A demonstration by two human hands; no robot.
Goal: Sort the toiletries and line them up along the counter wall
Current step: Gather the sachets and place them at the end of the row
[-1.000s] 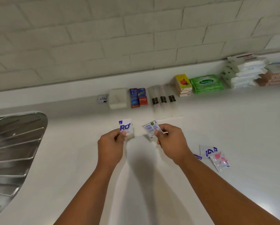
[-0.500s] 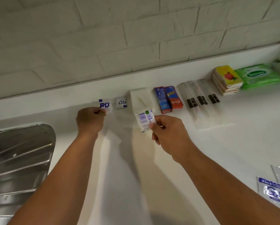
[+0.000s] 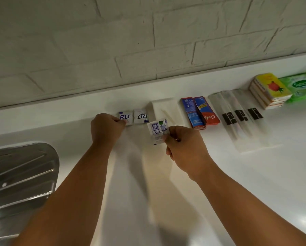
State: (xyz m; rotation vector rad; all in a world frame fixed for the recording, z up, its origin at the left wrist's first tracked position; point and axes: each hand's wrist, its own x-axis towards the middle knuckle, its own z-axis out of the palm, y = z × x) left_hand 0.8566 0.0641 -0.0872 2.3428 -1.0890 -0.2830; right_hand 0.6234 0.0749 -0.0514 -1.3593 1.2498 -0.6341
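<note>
My left hand (image 3: 107, 127) pinches a small white "RD" sachet (image 3: 125, 117) against the foot of the counter wall, right beside a second "RD" sachet (image 3: 140, 116) lying there. My right hand (image 3: 185, 150) holds another white sachet (image 3: 157, 131), barcode side up, above the counter just in front of that pair. Lined up to the right along the wall are a white block (image 3: 164, 108), red and blue toothpaste boxes (image 3: 199, 112), clear wrapped items with black labels (image 3: 241, 114), a stack of yellow packs (image 3: 270, 89) and a green wipes pack (image 3: 301, 86).
A steel sink drainboard (image 3: 20, 176) lies at the left. The white counter (image 3: 255, 174) stretches to the right under a painted brick wall (image 3: 148, 41).
My left hand carried its RD sachet from mid-counter to the wall and set it beside the other one. My right hand followed forward with its sachet. The view shifted left.
</note>
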